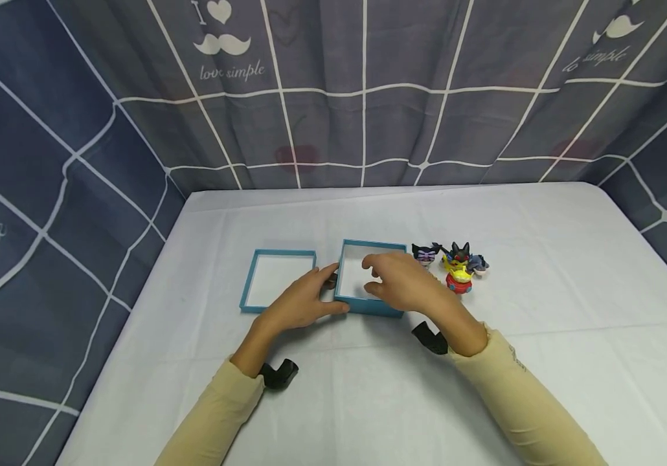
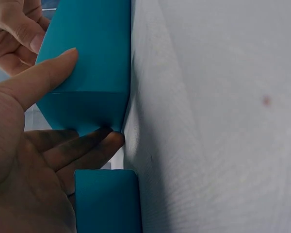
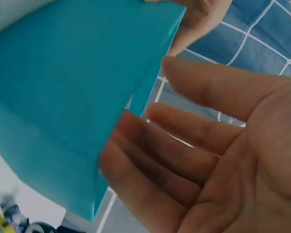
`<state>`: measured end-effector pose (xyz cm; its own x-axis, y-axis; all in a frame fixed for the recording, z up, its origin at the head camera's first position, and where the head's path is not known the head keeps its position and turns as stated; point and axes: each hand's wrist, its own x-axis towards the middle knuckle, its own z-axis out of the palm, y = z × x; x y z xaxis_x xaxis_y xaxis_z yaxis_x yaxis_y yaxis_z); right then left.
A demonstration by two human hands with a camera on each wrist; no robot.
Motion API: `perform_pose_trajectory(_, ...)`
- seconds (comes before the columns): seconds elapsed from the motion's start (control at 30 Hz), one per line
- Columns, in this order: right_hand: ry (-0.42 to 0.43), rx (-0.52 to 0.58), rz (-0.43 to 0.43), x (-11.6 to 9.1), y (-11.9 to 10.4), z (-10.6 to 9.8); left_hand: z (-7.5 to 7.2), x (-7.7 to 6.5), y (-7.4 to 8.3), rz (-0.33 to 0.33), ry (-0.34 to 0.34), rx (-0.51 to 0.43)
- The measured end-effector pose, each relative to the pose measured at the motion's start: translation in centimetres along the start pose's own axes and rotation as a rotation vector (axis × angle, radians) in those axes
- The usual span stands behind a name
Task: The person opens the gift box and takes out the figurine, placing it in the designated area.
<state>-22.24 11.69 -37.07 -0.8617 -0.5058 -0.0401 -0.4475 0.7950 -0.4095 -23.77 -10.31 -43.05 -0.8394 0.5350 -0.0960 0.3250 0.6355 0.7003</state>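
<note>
A teal box (image 1: 375, 307) with a white inside stands open-topped on the table. At its near left corner my left hand (image 1: 297, 301) grips it, the thumb on the front wall and the fingers along the left side. My right hand (image 1: 401, 281) hovers over the right part of the box with loosely bent fingers; nothing shows in its grasp. In the right wrist view its fingers (image 3: 150, 179) reach over the box's rim. A matching shallow lid (image 1: 248, 279), white inside, lies just left of the box, beside the left hand.
Right of the box several small toy figures cluster: a black-and-purple one (image 1: 425, 254), a yellow-and-red one (image 1: 458, 281), a black-eared one (image 1: 460, 252) and a blue-grey one (image 1: 478, 264). A white cloth (image 1: 572, 272) covers the table; a checked grey curtain (image 1: 333, 129) surrounds it.
</note>
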Motion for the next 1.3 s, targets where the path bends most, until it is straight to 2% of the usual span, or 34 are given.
perform_pose_trajectory(0.17, -0.066, -0.003, -0.002, 0.2, 0.4, 0.0, 0.0, 0.1, 0.0, -0.012, -0.001, 0.02)
perform_pose_trajectory(0.27, -0.1, 0.038, -0.027, 0.4, 0.6, 0.2, 0.1, 0.1, 0.0, -0.016, -0.005, 0.021)
perform_pose_trajectory(0.33, -0.104, 0.11, -0.041, 0.4, 0.8, 0.4, 0.1, 0.1, 0.0, -0.016, -0.008, 0.019)
perform_pose_trajectory(0.53, -0.137, 0.413, -0.098, 0.1, 1.6, 0.5, 0.1, 0.1, -0.1, -0.01, -0.009, 0.023)
perform_pose_trajectory(0.67, -0.138, 0.513, -0.133, 0.0, 2.1, 1.0, 0.1, 0.1, 0.0, 0.017, -0.005, 0.008)
perform_pose_trajectory(0.8, -0.133, 0.558, -0.122, 0.1, 2.3, 1.4, 0.1, 0.0, 0.1, 0.015, 0.002, 0.012)
perform_pose_trajectory(0.97, -0.072, 0.507, -0.091, -0.2, 2.4, 1.2, 0.0, 0.2, 0.2, 0.032, 0.001, 0.029)
perform_pose_trajectory(1.1, 0.009, 0.372, -0.047, -0.8, 2.0, 0.4, 0.0, 0.2, 0.4, 0.029, 0.004, 0.036)
perform_pose_trajectory(1.2, 0.013, 0.314, -0.024, -1.1, 1.8, 0.2, 0.0, 0.1, 0.5, 0.018, 0.003, 0.036)
perform_pose_trajectory(1.3, -0.029, 0.326, -0.032, -1.1, 1.6, 0.3, 0.0, 0.0, 0.4, 0.006, 0.0, 0.038)
